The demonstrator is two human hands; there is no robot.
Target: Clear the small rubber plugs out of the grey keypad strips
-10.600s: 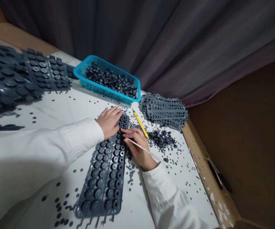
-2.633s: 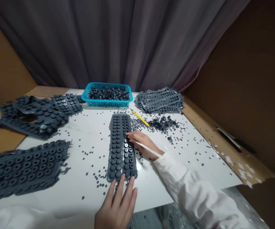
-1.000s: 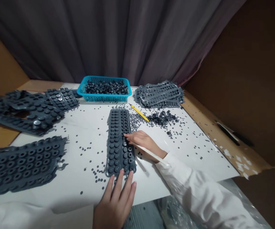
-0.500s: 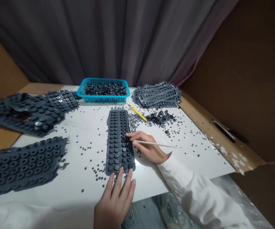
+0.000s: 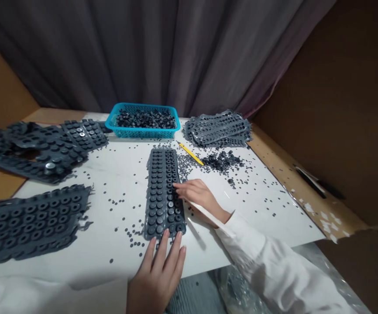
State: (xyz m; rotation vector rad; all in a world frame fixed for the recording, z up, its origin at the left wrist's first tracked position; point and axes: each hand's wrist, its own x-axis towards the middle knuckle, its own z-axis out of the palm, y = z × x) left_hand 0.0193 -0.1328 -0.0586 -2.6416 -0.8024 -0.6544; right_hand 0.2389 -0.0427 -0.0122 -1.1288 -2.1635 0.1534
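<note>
A dark grey moulded rubber sheet (image 5: pixel 158 187) with rows of round studs lies lengthwise in front of me on the white board (image 5: pixel 123 174). My left hand (image 5: pixel 159 272) is open, its spread fingertips resting at the sheet's near edge. Over the sheet's right side, my right hand (image 5: pixel 202 198) is closed on a thin white stick (image 5: pixel 208 214), which slants back toward the wrist. Its fingertips are at the right-hand rows of studs; whether they pinch a stud as well I cannot tell. Small dark discs are scattered around the sheet.
Behind stands a blue basket (image 5: pixel 143 133) of small dark parts. Stacked perforated sheets (image 5: pixel 218 129) lie back right, near a yellow craft knife (image 5: pixel 190 153) and a heap of dark bits (image 5: pixel 223 161). More studded sheets (image 5: pixel 35 218) lie left. Dark pen-like tools (image 5: pixel 310 181) rest at right.
The white stick has swung from pointing out to the right to slanting down along my right hand toward the wrist. My left hand stays at the sheet's near edge. The view has shifted slightly.
</note>
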